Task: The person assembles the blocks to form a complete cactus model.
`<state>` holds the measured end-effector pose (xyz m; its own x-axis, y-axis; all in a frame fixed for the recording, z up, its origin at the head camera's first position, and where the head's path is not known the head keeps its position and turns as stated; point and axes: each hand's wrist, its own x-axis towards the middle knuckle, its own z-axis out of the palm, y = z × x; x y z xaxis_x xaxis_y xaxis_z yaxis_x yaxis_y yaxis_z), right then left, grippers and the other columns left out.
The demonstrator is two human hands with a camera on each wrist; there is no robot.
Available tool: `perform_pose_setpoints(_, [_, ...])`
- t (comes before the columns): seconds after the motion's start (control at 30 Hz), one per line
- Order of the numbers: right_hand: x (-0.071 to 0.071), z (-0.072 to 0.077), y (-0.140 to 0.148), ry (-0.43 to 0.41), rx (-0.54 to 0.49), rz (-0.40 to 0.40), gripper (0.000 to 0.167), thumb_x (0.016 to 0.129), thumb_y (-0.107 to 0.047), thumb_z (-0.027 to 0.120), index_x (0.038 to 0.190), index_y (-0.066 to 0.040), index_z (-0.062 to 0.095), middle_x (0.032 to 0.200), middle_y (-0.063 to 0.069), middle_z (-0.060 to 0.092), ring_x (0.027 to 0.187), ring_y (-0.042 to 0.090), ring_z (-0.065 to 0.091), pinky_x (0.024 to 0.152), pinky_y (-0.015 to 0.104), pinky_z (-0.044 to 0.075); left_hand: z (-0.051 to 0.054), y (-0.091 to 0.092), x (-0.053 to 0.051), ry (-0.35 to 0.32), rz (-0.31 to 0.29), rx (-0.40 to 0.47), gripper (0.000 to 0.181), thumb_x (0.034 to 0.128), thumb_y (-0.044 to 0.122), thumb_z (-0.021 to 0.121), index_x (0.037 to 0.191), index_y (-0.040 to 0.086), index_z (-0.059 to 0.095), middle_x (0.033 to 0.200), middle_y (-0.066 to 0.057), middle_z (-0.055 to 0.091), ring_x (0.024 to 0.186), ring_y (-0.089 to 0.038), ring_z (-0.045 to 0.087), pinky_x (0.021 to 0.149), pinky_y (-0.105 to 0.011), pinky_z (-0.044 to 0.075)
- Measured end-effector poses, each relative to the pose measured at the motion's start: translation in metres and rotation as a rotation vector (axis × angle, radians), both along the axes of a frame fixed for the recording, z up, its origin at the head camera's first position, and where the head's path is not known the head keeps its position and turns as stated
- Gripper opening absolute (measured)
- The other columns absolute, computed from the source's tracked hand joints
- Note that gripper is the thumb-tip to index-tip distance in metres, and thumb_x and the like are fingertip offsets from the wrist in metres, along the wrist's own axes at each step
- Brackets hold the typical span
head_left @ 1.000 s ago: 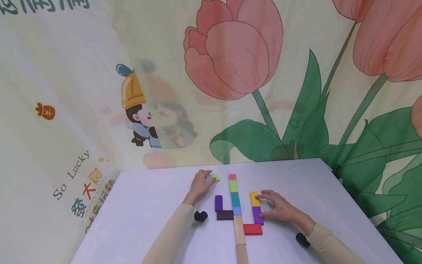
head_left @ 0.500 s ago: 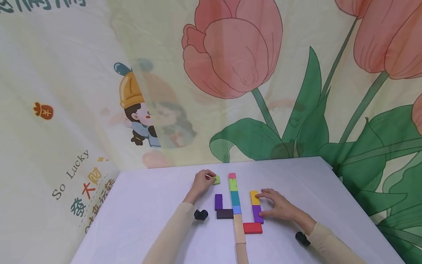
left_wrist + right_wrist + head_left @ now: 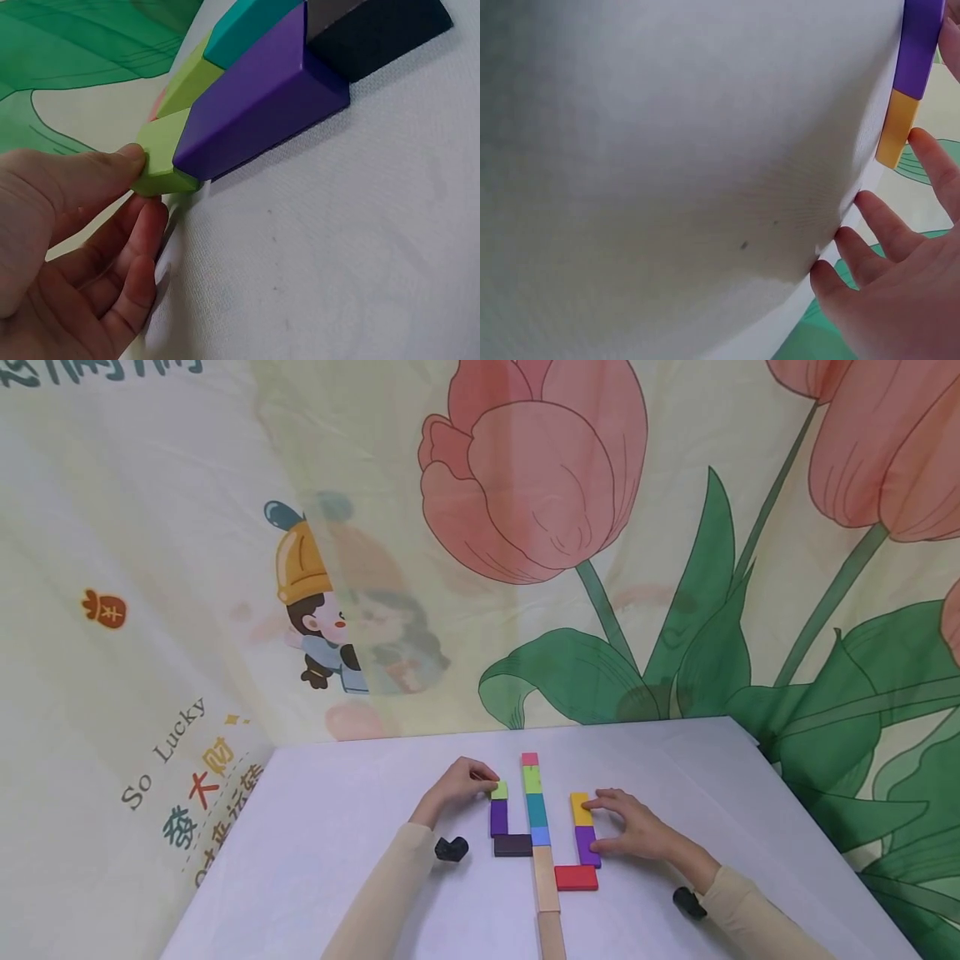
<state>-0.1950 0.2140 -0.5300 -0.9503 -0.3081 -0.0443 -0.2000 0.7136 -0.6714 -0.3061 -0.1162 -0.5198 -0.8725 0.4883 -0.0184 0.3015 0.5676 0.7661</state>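
Note:
My left hand [image 3: 461,782] pinches a small light green block [image 3: 163,154] between thumb and fingers. One end of that block meets the far end of a purple block [image 3: 247,90]. A black block [image 3: 513,845] joins the purple one to the middle row at its blue block [image 3: 540,836]. On the other side, my right hand [image 3: 636,828] has its fingers spread. Its index fingertip touches a yellow block [image 3: 898,127], and the thumb is at the second purple block [image 3: 587,846], which lies end to end with the yellow one. A red block [image 3: 576,877] lies below them.
The middle row continues with a pink block [image 3: 529,759], a light green block [image 3: 532,777], a teal block [image 3: 536,810] and wooden planks [image 3: 546,878] towards the near edge. Everything lies on a white-covered table [image 3: 337,810] before a tulip-printed curtain [image 3: 540,485].
My left hand has closed on the small green block and drawn it nearer, from apart to against the purple block's far end. The right hand has stayed in place.

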Motion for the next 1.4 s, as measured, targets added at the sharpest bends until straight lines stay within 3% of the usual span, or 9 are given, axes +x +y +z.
perform_pose_setpoints(0.17, [0.0008,-0.0015,-0.0002,0.002,-0.010,0.007,0.064,0.074,-0.037,0.085,0.130,-0.017,0.063,0.146,0.024,0.041,0.136,0.051,0.031,0.101,0.074,0.029,-0.0049,-0.0004,0.0000,0.015,0.005,-0.011,0.011,0.0895,0.010,0.072,0.097,0.005,0.077,0.085,0.000,0.072,0.074,-0.006,0.057,0.069,-0.023,0.048])
perform_pose_setpoints(0.37, [0.0016,-0.0009,-0.0009,0.008,-0.006,-0.002,0.063,0.073,-0.038,0.085,0.129,-0.017,0.064,0.146,0.024,0.042,0.135,0.051,0.031,0.100,0.073,0.030,-0.0038,0.0008,0.0027,0.039,-0.001,-0.016,0.010,0.0895,0.007,0.071,0.096,0.003,0.077,0.086,-0.001,0.072,0.074,-0.007,0.056,0.070,-0.023,0.048])
perform_pose_setpoints(0.9, [0.0015,0.0007,-0.0002,-0.005,-0.033,-0.026,0.062,0.072,-0.035,0.087,0.127,-0.016,0.066,0.145,0.023,0.043,0.136,0.050,0.031,0.101,0.072,0.030,-0.0023,0.0005,0.0059,0.007,0.025,-0.006,0.011,0.0895,0.011,0.072,0.096,0.004,0.076,0.087,-0.001,0.070,0.076,-0.009,0.056,0.070,-0.024,0.048])
perform_pose_setpoints(1.13, [-0.0003,-0.0008,0.0015,0.003,-0.039,-0.009,0.062,0.072,-0.035,0.087,0.127,-0.014,0.066,0.145,0.024,0.043,0.135,0.050,0.031,0.101,0.073,0.030,-0.0040,0.0004,0.0047,-0.001,0.081,0.024,0.016,0.0929,0.016,0.068,0.099,0.004,0.076,0.087,0.000,0.070,0.074,-0.009,0.055,0.067,-0.023,0.047])
perform_pose_setpoints(1.4, [0.0012,0.0000,0.0009,-0.004,-0.039,-0.011,0.061,0.072,-0.033,0.088,0.126,-0.015,0.067,0.145,0.023,0.043,0.136,0.050,0.031,0.102,0.072,0.030,-0.0055,0.0005,0.0070,0.008,0.070,0.024,0.013,0.0905,0.015,0.070,0.096,0.006,0.077,0.085,0.001,0.070,0.074,-0.008,0.056,0.069,-0.023,0.047])
